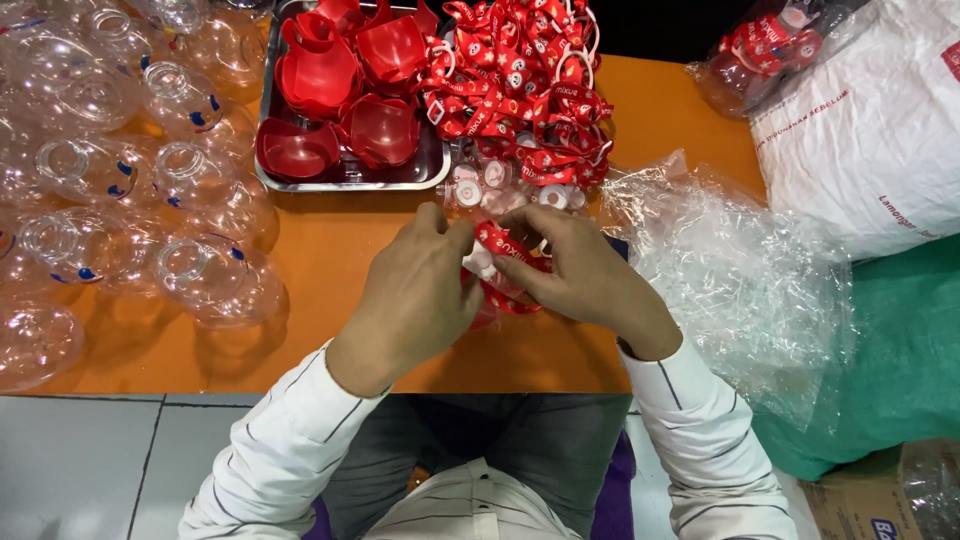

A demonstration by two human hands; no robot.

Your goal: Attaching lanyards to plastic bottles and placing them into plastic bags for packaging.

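Both hands, left hand [415,290] and right hand [580,270], near front edge of orange surface [330,250], fingers pinched shut on red strap [505,245]. Soft, light, floppy; probably best pinched near white clip [482,262].

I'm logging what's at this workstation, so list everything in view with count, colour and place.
Clear plastic bottles: about a dozen, transparent with blue marks, left side of the table.
Metal tray: one, silver, top centre.
Red lids: several, red, piled in the tray.
Red straps: a heap, red with white print, top centre.
White caps: a few, white, below the heap.
Crumpled plastic wrap: one, clear, right of the hands.
White sack: one, top right.
Orange table: one.
Left hand and right hand: both grip one red strap, centre.
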